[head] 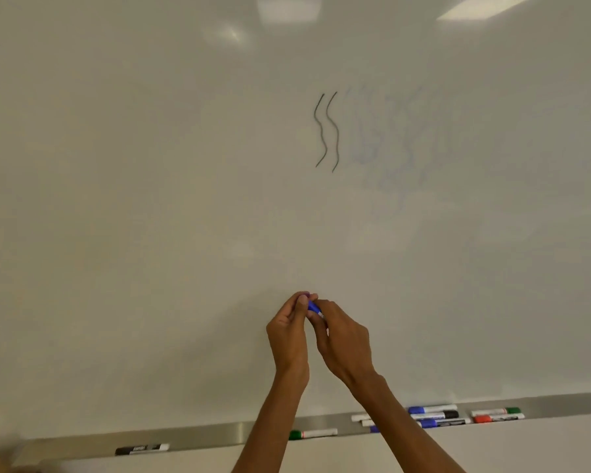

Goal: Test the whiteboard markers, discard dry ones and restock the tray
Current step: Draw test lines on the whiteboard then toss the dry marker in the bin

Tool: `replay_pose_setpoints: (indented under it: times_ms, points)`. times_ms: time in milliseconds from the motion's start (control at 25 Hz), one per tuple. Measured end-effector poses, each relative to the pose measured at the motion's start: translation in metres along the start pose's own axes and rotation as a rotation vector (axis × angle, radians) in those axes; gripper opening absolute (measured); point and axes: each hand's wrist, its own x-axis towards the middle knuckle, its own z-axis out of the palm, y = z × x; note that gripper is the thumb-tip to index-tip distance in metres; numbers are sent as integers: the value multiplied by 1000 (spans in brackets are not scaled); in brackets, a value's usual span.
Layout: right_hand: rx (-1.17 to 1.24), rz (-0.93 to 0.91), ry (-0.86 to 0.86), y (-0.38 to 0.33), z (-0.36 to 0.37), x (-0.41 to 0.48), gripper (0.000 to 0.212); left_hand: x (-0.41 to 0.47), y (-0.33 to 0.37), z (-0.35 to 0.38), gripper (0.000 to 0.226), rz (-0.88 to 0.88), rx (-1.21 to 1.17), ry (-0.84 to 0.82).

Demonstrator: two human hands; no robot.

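- While both hands are meeting before the lower middle of the glossy white whiteboard [151, 199], the head view is showing the left hand [289, 331] and the right hand [343, 339] closing on one small blue-and-white whiteboard marker [314, 308].
- The left grip is pinching the marker's upper end with curled fingers. The right grip is grasping the part below, hiding most of the barrel.
- The marker is hanging in the air close to the board, well above the long grey metal tray [219, 433]; whether its cap is sitting on, I cannot tell.
- Two dark wavy lines [326, 131] are standing side by side higher up, with faint bluish smears [389, 138] lying to their right.
- The tray is carrying more markers, all lying flat:
  - a black-capped marker [141, 449] at the far left
  - a green-capped marker [313, 433] near the middle
  - a cluster of blue and black markers [435, 415] beside the right forearm
  - a green and red pair [497, 415] furthest right
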Motion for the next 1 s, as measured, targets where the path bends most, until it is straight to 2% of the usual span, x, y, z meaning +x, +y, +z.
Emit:
replay_pose_setpoints:
  times_ms: [120,240,400,480,600,720,800,880,1000]
  points:
    - [-39,51,89,10,-33,20,45,3,24,38,18,74,-29,-35]
    - [219,162,119,21,-63,35,35,6,46,73,17,164,-61,-61]
    - [459,259,127,40,-107,56,52,16,65,107,19,304,-5,-79]
    - [681,305,179,45,-137,65,47,20,70,120,21,374,47,-72]
    - [1090,413,243,54,-170,77,21,32,73,132,25,458,116,-68]
    - [1614,580,191,71,-193,88,27,49,69,141,35,582,249,-67]
    - [1892,593,134,83,-201,94,36,60,64,146,41,686,372,-63]
    - [1962,553,127,91,-205,100,40,70,55,148,47,791,508,-45]
    - [1787,455,167,95,-208,113,40,82,41,152,51,907,659,18]
